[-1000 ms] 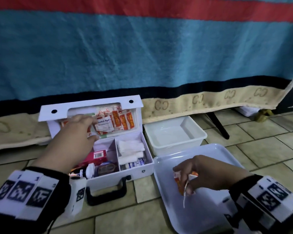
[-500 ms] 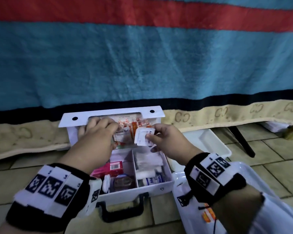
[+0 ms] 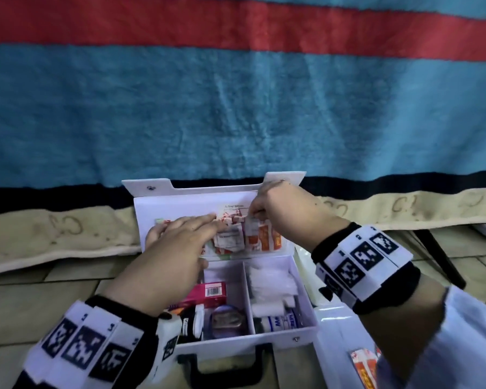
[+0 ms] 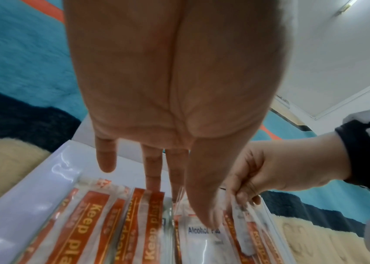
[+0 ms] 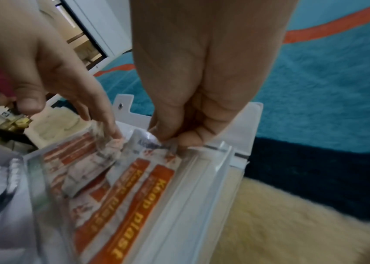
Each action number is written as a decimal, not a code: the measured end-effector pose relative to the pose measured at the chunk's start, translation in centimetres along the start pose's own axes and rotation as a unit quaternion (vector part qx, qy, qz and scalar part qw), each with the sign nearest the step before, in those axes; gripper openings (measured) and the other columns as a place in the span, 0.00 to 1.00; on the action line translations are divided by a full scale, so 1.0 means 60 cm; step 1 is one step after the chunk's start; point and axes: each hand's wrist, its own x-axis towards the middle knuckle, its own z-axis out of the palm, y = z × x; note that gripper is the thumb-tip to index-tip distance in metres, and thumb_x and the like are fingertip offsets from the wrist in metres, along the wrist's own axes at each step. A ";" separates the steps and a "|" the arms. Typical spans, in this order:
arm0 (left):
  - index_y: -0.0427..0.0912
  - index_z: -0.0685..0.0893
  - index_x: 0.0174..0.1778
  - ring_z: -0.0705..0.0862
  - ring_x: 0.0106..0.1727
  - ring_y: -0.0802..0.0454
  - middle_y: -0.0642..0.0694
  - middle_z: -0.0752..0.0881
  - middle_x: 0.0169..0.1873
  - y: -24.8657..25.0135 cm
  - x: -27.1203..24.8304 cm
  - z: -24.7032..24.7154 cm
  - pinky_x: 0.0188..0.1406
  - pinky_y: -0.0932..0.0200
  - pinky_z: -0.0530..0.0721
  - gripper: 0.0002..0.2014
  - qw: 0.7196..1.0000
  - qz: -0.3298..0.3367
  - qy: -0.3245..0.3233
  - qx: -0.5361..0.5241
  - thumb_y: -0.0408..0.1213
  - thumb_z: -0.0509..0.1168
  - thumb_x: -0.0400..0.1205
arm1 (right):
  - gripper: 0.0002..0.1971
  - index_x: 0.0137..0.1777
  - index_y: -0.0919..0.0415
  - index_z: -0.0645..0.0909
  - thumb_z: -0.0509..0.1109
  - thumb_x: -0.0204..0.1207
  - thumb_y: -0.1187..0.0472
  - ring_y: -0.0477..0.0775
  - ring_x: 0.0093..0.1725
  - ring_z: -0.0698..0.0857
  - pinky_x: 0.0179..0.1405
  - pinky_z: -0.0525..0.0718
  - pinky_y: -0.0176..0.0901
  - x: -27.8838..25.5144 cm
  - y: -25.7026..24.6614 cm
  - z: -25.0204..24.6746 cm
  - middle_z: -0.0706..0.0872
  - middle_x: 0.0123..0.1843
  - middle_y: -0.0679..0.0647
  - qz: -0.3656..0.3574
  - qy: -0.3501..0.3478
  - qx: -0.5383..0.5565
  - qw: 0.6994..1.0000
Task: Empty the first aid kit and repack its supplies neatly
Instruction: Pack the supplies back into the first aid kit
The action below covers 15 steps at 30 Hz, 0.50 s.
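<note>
The white first aid kit [image 3: 278,335] lies open on the tiled floor, its lid [image 3: 180,203] upright. A clear pocket in the lid holds orange plaster strips [image 3: 267,237] [image 4: 89,223] [image 5: 134,205] and alcohol pads [image 4: 202,230]. My left hand [image 3: 197,226] [image 4: 174,178] lies with straight fingers against the pocket's packets. My right hand [image 3: 254,213] [image 5: 174,137] pinches a white sachet [image 5: 145,141] [image 4: 240,223] at the pocket's top right edge.
The kit's base holds a pink box [image 3: 208,292], gauze rolls [image 3: 270,307] and small bottles. A white tray [image 3: 331,332] with plaster packets [image 3: 362,363] lies to the right. A striped blanket [image 3: 236,108] hangs behind. The kit's black handle [image 3: 225,369] faces me.
My right hand left the tray and carried a white sachet up to the lid pocket. My left hand stayed at the pocket and flattened its fingers. The view moved closer.
</note>
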 end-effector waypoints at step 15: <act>0.67 0.57 0.78 0.53 0.82 0.59 0.66 0.56 0.80 0.012 0.008 0.000 0.79 0.48 0.49 0.31 1.000 -0.017 0.017 0.000 0.39 0.61 0.83 | 0.06 0.47 0.49 0.89 0.72 0.73 0.58 0.57 0.54 0.79 0.48 0.65 0.40 0.007 -0.014 -0.005 0.89 0.50 0.52 0.069 -0.026 -0.039 0.996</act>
